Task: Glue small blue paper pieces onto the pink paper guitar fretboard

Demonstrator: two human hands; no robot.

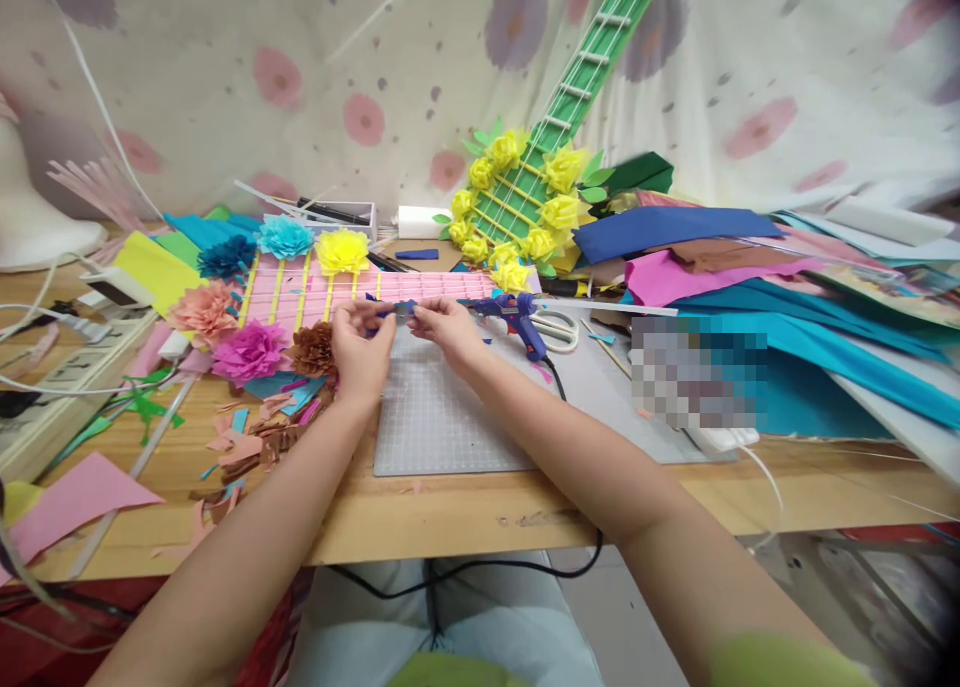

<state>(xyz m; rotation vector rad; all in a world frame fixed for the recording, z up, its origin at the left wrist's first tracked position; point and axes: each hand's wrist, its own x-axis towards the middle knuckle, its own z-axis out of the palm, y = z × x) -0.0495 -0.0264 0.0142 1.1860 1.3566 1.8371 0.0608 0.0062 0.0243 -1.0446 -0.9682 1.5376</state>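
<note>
My left hand (361, 345) and my right hand (451, 333) are close together above the back of the grey cutting mat (450, 422). Between their pinched fingertips is a small piece of dark blue paper (405, 309); its exact shape is partly hidden by the fingers. Just right of my right hand lies a blue glue gun (521, 319), its black cord running toward the table edge. Behind and left of my hands rests a pink paper guitar (307, 292), ringed with yellow, light blue, dark blue, peach, magenta and brown paper flowers. The brown flower (313, 349) is beside my left hand.
A green paper guitar (517, 192) with yellow flowers leans on the curtain. Stacked coloured paper (750, 297) covers the right side, near a blurred-out patch and a white cable. Paper scraps (262, 447) litter the left, beside a power strip (71, 392). A black cord hangs over the front edge.
</note>
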